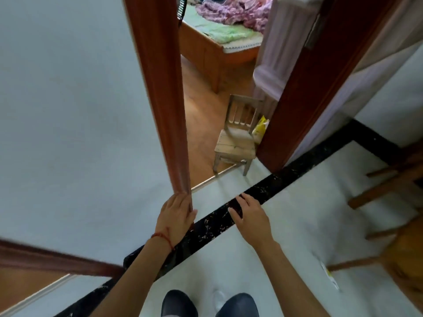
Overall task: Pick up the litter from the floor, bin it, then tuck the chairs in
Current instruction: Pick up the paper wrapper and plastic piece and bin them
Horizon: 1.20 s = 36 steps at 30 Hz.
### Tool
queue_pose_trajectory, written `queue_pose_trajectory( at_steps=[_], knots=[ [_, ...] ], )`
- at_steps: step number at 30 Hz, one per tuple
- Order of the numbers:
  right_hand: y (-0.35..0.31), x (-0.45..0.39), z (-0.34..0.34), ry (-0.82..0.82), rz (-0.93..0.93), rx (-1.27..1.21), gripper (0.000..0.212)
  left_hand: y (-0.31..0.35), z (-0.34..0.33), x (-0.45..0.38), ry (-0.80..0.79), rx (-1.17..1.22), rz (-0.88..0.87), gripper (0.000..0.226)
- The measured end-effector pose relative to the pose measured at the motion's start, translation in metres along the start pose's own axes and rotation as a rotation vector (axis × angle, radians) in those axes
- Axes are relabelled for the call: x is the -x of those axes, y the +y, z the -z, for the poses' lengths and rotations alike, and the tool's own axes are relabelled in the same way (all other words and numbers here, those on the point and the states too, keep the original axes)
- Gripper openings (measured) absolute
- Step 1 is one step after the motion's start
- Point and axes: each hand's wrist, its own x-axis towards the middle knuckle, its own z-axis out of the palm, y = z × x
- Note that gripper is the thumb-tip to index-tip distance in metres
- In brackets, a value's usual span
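Observation:
My left hand (177, 213) curls around the lower end of the brown door frame (160, 88). My right hand (249, 217) hovers over the black floor strip (286, 179), fingers pinched on a small dark reddish piece of litter (235, 204). A glossy black shape (142, 261), perhaps a bag, shows under my left forearm; who holds it is unclear. A small wooden chair (235, 138) stands in the doorway with a yellow-white packet (261, 128) behind it. A white-yellow wrapper (329, 275) lies on the pale floor at the right.
The legs of larger wooden chairs (389, 179) reach in from the right edge. An open dark-red door (309, 76) flanks the doorway. Beyond it is a bed (206, 49) with crumpled covers. My shoes (178, 303) are at the bottom, with a white scrap (218, 298) between them.

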Motion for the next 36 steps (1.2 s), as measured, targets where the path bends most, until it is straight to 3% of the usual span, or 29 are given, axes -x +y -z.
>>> queue_pose_trajectory(
  at_steps=[7,11,15,20,26,36],
  knots=[
    [0.031,0.077,-0.007,0.111,-0.343,-0.031,0.050,0.027,-0.021,-0.008,-0.188,-0.056,-0.285,0.079],
    [0.052,0.128,-0.005,0.167,-0.523,-0.042,0.051,0.066,-0.039,0.001,-0.245,-0.074,-0.447,0.073],
    [0.074,0.179,0.000,0.239,-0.689,-0.069,0.051,0.111,-0.060,0.017,-0.301,-0.115,-0.609,0.054],
    [0.104,0.237,0.008,0.301,-0.835,-0.093,0.051,0.165,-0.090,0.038,-0.365,-0.122,-0.747,0.053],
    [0.151,0.296,0.018,0.342,-0.937,-0.122,0.051,0.232,-0.132,0.066,-0.421,-0.146,-0.846,0.053],
    [0.235,0.358,0.036,0.343,-1.009,-0.152,0.051,0.319,-0.190,0.103,-0.486,-0.161,-0.864,0.053]
  ],
)
